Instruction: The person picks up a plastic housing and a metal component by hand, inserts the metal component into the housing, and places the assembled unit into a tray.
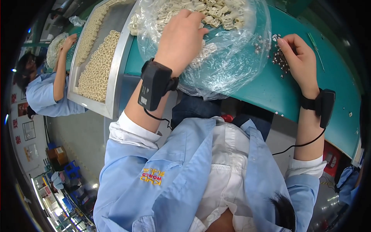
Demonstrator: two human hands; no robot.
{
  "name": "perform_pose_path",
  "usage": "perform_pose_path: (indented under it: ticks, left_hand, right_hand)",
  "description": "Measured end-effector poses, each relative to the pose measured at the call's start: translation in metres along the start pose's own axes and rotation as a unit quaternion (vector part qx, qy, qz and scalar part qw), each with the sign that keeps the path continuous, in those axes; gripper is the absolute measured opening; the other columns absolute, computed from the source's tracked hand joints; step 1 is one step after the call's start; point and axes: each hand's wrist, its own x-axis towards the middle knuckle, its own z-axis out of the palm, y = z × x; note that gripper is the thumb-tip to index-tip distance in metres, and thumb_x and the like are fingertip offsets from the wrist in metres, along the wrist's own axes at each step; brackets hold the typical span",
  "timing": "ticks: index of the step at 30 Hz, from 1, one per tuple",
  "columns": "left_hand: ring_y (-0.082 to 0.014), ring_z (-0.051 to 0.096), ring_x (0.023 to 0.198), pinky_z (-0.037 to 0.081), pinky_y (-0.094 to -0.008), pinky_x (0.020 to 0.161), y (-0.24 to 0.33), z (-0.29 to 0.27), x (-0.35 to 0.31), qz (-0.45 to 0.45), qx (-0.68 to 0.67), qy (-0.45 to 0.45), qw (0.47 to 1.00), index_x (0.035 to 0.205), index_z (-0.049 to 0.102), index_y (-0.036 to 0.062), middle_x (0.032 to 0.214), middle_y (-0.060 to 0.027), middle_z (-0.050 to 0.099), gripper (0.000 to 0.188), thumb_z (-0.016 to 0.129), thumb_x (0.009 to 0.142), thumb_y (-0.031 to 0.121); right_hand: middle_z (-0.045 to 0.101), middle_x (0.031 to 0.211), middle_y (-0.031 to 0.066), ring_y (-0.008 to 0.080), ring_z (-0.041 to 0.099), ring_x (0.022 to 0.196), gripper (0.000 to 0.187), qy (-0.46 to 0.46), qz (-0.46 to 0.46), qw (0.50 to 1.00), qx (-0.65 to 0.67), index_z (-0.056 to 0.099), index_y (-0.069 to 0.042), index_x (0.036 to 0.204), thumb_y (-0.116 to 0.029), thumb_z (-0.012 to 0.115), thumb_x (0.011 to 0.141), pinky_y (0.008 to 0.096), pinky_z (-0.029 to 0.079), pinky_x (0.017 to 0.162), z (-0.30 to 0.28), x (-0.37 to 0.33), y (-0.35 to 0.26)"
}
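My left hand (181,40) reaches over a clear plastic bag (232,75) spread on the green table. Its thumb and fingers are apart, resting among loose cream plastic parts (224,15) at the bag's mouth; some fingertips are hidden. To the right, my right hand (302,58) is closed, with thumb and index finger bent together at the edge of a pile of small shiny screws (279,60). Whatever sits between those fingers is too small to make out.
Left of the bag, a metal-rimmed tray (120,65) holds rows of cream parts. A green-handled screwdriver (312,40) lies beyond my right hand. Black devices with cables are strapped to both wrists. At far left, a co-worker in a blue sleeve (44,91) reaches toward another bag (56,48).
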Motion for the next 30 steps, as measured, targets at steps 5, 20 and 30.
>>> perform_pose_path:
  ticks: [5, 20, 30]
  left_hand:
    - [-0.0328, 0.055, 0.078, 0.044, -0.0396, 0.069, -0.01, 0.003, 0.006, 0.004, -0.007, -0.104, 0.995, 0.088, 0.059, 0.0012, 0.086, -0.0148, 0.053, 0.016, 0.059, 0.074, 0.009]
    - [-0.0266, 0.057, 0.078, 0.045, -0.0325, 0.068, -0.001, 0.009, 0.008, 0.046, -0.069, 0.012, 0.996, 0.098, 0.056, 0.0021, 0.083, -0.0112, 0.059, 0.022, 0.057, 0.079, 0.011]
    - [-0.0094, 0.055, 0.076, 0.043, -0.0209, 0.066, 0.063, -0.001, -0.006, -0.204, -0.63, -0.201, 0.722, 0.096, 0.054, 0.0012, 0.091, -0.0076, 0.061, 0.016, 0.052, 0.087, 0.014]
  right_hand:
    - [0.046, 0.064, -0.0061, 0.0012, 0.039, 0.059, 0.017, 0.0, -0.031, 1.0, -0.003, 0.055, -0.002, 0.079, -0.019, 0.057, 0.084, 0.0163, 0.03, 0.051, 0.001, -0.002, 0.0]
    - [0.047, 0.067, -0.0033, 0.0039, 0.041, 0.061, 0.016, -0.007, -0.02, 0.999, -0.026, 0.056, -0.002, 0.085, -0.017, 0.058, 0.083, 0.0179, 0.034, 0.055, -0.002, 0.0, 0.003]
    - [0.053, 0.078, 0.0043, 0.0145, 0.052, 0.068, 0.014, -0.062, -0.082, 0.986, -0.135, 0.059, -0.002, 0.09, -0.01, 0.06, 0.078, 0.0247, 0.042, 0.061, 0.003, -0.002, -0.011]
